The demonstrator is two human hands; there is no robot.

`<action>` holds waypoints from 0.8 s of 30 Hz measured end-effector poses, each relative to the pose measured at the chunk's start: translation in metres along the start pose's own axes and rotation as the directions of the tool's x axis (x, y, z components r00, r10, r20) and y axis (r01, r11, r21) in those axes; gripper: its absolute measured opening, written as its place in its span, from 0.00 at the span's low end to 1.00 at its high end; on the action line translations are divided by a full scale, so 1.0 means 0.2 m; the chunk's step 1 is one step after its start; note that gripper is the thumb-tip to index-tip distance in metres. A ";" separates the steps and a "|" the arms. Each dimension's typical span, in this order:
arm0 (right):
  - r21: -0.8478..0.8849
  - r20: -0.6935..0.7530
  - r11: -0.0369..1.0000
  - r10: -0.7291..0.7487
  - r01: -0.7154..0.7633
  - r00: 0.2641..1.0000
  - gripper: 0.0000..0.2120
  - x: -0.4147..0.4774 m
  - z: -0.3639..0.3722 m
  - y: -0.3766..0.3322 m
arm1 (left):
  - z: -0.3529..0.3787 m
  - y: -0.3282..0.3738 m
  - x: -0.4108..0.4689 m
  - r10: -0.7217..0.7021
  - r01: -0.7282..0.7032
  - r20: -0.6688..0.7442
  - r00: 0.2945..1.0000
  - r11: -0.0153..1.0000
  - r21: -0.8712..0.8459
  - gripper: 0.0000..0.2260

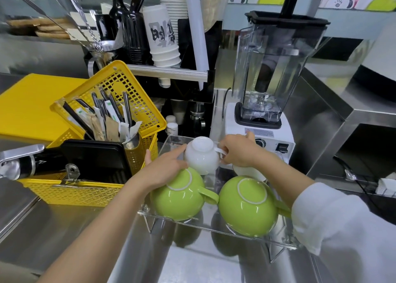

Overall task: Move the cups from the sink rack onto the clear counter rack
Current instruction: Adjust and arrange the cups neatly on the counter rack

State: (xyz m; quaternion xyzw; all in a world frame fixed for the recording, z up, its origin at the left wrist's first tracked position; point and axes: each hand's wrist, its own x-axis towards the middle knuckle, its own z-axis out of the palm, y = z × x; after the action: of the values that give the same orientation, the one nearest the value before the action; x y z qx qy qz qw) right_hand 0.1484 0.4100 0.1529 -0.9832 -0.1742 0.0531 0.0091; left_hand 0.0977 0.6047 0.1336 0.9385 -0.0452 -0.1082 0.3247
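A clear acrylic rack (171,141) stands on the steel counter. Two green cups lie upside down on its front row, one at left (179,199) and one at right (246,207). An upside-down white cup (201,156) sits on the back row. My right hand (237,152) pinches its handle. My left hand (165,167) rests against its left side, over the left green cup. Another white cup (249,172) is partly hidden under my right wrist.
A yellow basket (85,195) with cutlery and a black tray stands left of the rack. A white blender (265,102) with a clear jug rises just behind it. A shelf with paper cups (162,38) is at the back. A steel box (351,119) is at right.
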 end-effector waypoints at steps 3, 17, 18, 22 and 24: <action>-0.020 -0.012 1.000 -0.015 0.015 1.000 0.16 -0.03 0.00 0.02 | 0.00 0.01 -0.02 0.018 -0.018 0.003 1.000 1.000 -0.020 0.21; 0.093 -0.063 0.995 -0.038 0.044 0.997 0.20 -0.12 0.02 0.09 | -0.01 0.02 -0.07 0.111 -0.118 -0.121 0.986 0.992 -0.050 0.30; 0.098 -0.074 0.994 -0.039 0.047 0.996 0.21 -0.13 0.02 0.09 | -0.01 0.04 -0.07 0.110 -0.112 -0.110 0.988 0.994 -0.006 0.30; 0.114 -0.082 0.992 -0.047 0.056 0.996 0.22 -0.13 0.02 0.06 | 0.01 0.05 -0.06 0.111 -0.108 -0.085 0.990 0.993 0.040 0.25; 0.109 -0.065 0.993 -0.047 0.054 0.997 0.22 -0.13 0.01 0.04 | 0.01 0.04 -0.05 0.106 -0.104 -0.067 0.992 0.994 0.032 0.27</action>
State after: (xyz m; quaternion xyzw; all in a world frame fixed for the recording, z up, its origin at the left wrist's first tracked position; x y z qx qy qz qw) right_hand 0.1269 0.3936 0.1534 -0.9777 -0.1952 0.0316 0.0705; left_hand 0.0867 0.5990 0.1394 0.9425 -0.0850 -0.0581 0.3181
